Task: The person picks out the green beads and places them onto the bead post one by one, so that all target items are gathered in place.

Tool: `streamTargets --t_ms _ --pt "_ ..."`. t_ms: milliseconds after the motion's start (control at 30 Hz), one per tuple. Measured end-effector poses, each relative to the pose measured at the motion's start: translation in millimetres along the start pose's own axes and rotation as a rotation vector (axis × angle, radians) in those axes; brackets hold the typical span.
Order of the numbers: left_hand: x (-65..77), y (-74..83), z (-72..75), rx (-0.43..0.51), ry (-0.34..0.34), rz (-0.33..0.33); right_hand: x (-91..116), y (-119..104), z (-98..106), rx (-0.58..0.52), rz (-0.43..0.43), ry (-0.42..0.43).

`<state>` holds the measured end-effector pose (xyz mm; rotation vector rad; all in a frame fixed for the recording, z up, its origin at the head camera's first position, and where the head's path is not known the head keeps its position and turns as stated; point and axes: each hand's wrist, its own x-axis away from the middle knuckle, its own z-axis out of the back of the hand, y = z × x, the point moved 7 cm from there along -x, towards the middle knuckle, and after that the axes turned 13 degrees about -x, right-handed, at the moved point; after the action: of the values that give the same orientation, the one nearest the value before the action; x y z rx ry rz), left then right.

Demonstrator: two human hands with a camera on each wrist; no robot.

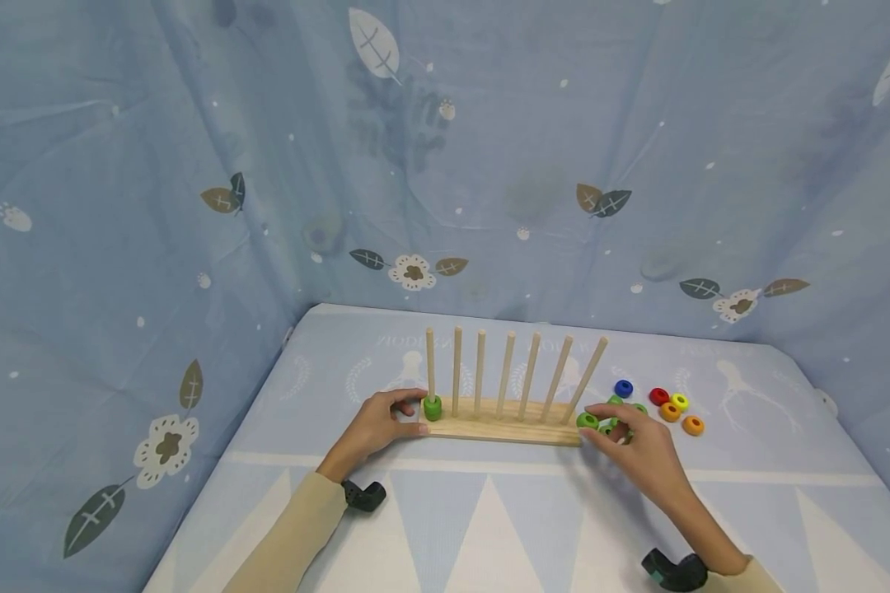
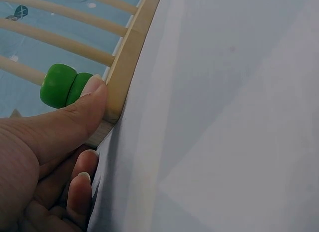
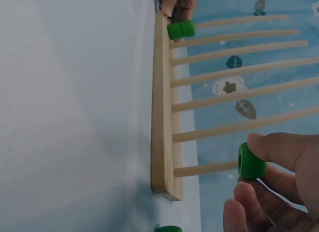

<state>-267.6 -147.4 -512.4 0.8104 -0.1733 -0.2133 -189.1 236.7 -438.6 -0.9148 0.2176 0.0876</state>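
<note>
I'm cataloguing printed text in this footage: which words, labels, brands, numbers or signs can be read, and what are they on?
Nothing can be quoted reliably.
Table cover: faint lettering along the far part, seemingly mirrored and partly behind the pegs; too pale and small to read.
Peg rack, loose rings: no readable text.
Curtain: leaves and flowers, no readable words.

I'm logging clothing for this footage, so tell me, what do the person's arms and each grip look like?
The left sleeve and right sleeve are plain beige, though only a little of the right one shows. A small, black, curved device sits near each wrist: the left device and right device. The left grip and right grip are gloveless. No cables show.
</note>
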Motion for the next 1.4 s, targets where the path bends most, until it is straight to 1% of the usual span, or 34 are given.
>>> streamTargets --t_ms 200,433,567,733,967,1200,1400 --pt "-0.2 0.7 0.4 -0.001 0.003 -0.003 -1.3 -3.0 -2.9 0.002 0.008 -0.003" --pt "0.6 -0.1 -0.1 0.003 0.002 0.005 -2.7 -7.3 -10.7 -0.039 0.015 -0.019" --pt "1.0 -1.0 -0.7 0.001 0.003 -0.007 -3.4 -11.4 -17.4 -0.048 0.048 -0.034" --pt "0.4 -1.7 -1.5 0.000 0.005 -0.021 -4.1 -18.5 -22.4 -0.057 0.093 -0.028" --pt "-0.2 -2.0 -1.4 0.002 0.011 -0.017 -6.5 -27.5 -29.9 -0.079 0.125 -0.045" --pt "-0.3 -1.9 -1.0 -0.003 0.018 -0.008 -8.3 -36.7 -38.2 -0.115 0.204 -0.066" --pt "-0.5 -1.5 -1.5 -0.007 0.018 -0.013 -8.2 -42.3 -43.8 -0.136 0.218 -0.086"
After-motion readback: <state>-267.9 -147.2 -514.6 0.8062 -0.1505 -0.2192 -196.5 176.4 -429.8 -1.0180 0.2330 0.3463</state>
